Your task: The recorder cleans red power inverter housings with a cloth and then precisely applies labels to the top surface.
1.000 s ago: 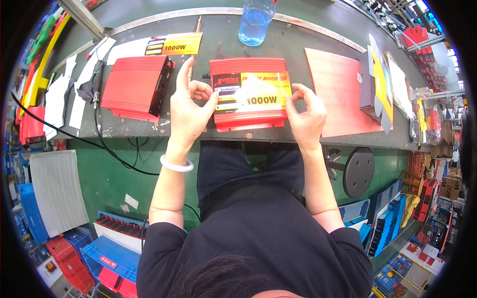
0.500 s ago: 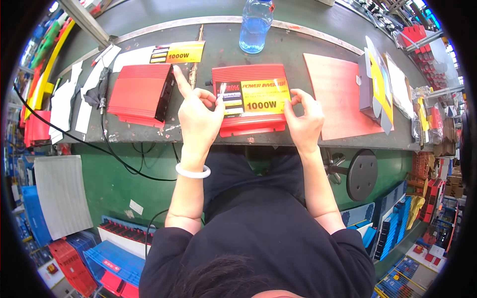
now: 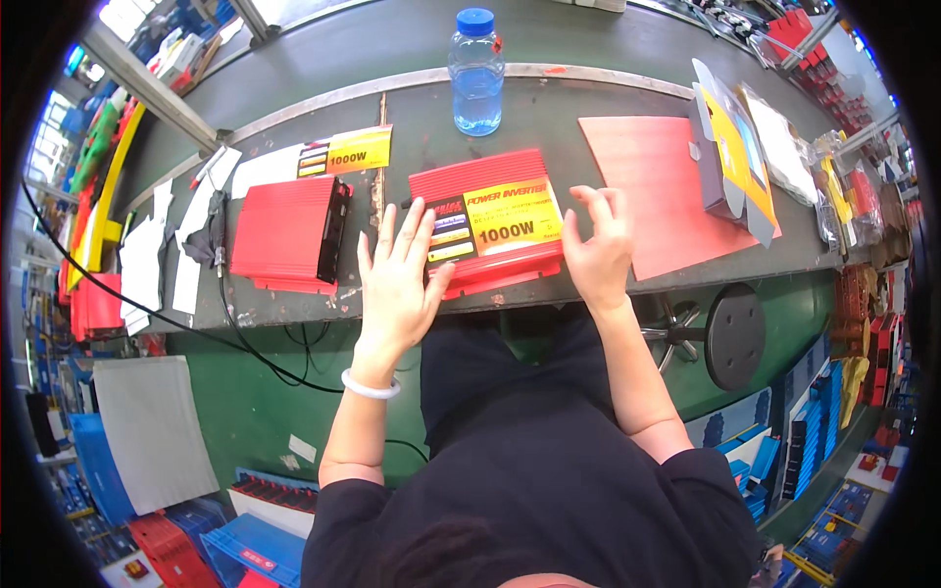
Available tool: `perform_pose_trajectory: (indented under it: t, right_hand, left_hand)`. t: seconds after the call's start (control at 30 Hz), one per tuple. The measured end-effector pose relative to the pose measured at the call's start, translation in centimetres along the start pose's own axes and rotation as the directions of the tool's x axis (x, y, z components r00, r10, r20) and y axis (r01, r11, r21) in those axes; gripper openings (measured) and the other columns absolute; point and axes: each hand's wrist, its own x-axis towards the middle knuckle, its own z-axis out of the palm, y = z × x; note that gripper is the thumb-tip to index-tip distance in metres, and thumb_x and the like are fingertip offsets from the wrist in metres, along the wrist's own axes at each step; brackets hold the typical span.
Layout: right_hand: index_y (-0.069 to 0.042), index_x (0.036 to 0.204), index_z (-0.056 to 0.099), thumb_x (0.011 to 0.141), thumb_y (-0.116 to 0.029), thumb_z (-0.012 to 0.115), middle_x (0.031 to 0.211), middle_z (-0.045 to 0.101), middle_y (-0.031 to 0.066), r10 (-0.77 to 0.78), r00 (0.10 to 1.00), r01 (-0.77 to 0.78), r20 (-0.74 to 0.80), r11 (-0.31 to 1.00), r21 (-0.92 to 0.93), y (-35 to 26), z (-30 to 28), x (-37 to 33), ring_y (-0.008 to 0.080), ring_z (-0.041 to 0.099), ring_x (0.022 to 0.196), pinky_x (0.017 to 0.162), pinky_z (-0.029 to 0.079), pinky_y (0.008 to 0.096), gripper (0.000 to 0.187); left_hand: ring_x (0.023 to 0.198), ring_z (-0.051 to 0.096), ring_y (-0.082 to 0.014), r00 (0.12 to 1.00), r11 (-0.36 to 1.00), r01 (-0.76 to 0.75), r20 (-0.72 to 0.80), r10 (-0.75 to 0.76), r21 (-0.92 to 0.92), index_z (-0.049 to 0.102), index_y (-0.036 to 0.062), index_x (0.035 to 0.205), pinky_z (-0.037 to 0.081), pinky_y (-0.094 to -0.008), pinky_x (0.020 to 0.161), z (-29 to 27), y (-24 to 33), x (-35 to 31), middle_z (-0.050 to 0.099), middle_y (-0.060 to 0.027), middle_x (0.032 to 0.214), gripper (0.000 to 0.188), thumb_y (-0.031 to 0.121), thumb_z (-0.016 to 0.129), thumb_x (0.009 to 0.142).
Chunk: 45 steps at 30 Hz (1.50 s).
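A red ribbed metal box (image 3: pixel 490 181) with a yellow sticker (image 3: pixel 495 223) on top lies at the bench's near edge. My left hand (image 3: pixel 397 274) lies flat with fingers spread, its fingertips pressing on the left end of the sticker. My right hand (image 3: pixel 596 245) rests at the box's right end, fingers apart and holding nothing. A white bangle (image 3: pixel 370 387) circles my left wrist.
A second red box (image 3: pixel 284 235) lies to the left, with a loose yellow sticker (image 3: pixel 345 154) behind it. A plastic water bottle (image 3: pixel 476 73) stands behind the box. A red sheet (image 3: pixel 652 186) and folded cartons (image 3: pixel 730 147) lie right. A black cable (image 3: pixel 196 323) hangs off the bench.
My left hand has come down from pinching the sticker's edge to lie flat on it. My right hand shifted to the box's right end with fingers spread.
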Motion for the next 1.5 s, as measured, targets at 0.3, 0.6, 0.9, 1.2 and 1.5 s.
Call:
perform_pose_trajectory:
  t: [0.3,0.6,0.9,1.2,1.5]
  right_hand:
    - [0.007,0.136,0.035,0.084,-0.054,0.053,0.144,0.032,0.0199,-0.426,0.723,0.359,0.544,0.904,0.231,-7.9,3.7,-1.4,0.0316,0.026,0.137,0.111,0.019,0.0458,0.082]
    - [0.002,0.143,0.022,0.085,-0.058,0.048,0.148,0.028,0.0168,-0.235,0.697,0.372,0.678,0.926,-0.061,-1.4,-0.7,0.0,0.0295,0.023,0.139,0.113,0.011,0.0477,0.087]
    - [0.0,0.137,0.037,0.089,-0.047,0.049,0.142,0.038,0.0161,-0.166,0.871,0.215,0.462,0.975,-0.053,-0.8,-2.9,-1.4,0.0335,0.032,0.133,0.109,0.017,0.053,0.068]
    - [-0.006,0.14,0.034,0.087,-0.05,0.051,0.143,0.038,0.0102,-0.228,0.777,0.324,0.586,0.944,-0.064,-0.5,-2.1,-2.0,0.0243,0.035,0.133,0.111,0.014,0.0512,0.071]
    - [0.002,0.133,0.042,0.097,-0.029,0.042,0.138,0.043,0.0181,0.001,0.9,-0.142,0.436,0.946,0.291,2.3,-1.1,-2.7,0.033,0.038,0.129,0.109,0.027,0.0416,0.047]
  left_hand:
    - [0.141,0.017,-0.0277,0.997,0.999,-0.042,0.063,0.041,0.004,0.027,0.0015,0.143,0.012,-0.054,0.11,0.4,-0.9,-0.1,0.022,-0.0117,0.152,0.078,0.038,0.06,0.082]
    - [0.138,0.026,-0.0285,0.997,0.993,-0.069,0.047,0.064,0.097,0.031,-0.0032,0.139,0.013,-0.0546,0.109,-0.5,-0.4,0.2,0.028,-0.0141,0.149,0.076,0.042,0.06,0.084]
    - [0.139,0.023,-0.0296,0.999,0.999,-0.046,-0.002,0.046,0.026,0.038,-0.0019,0.136,0.012,-0.0532,0.11,-0.6,0.9,0.9,0.029,-0.0132,0.148,0.06,0.03,0.054,0.089]
    - [0.137,0.029,-0.0235,0.997,0.985,-0.066,0.046,0.059,0.158,0.043,0.0101,0.137,0.014,-0.0538,0.109,0.1,2.0,1.0,0.034,-0.0063,0.147,0.046,0.026,0.046,0.093]
    - [0.136,0.029,-0.031,0.993,0.99,-0.116,0.019,0.115,0.073,0.045,0.0066,0.134,0.019,-0.0574,0.106,2.5,5.2,4.2,0.033,-0.0177,0.146,0.057,0.04,0.051,0.089]
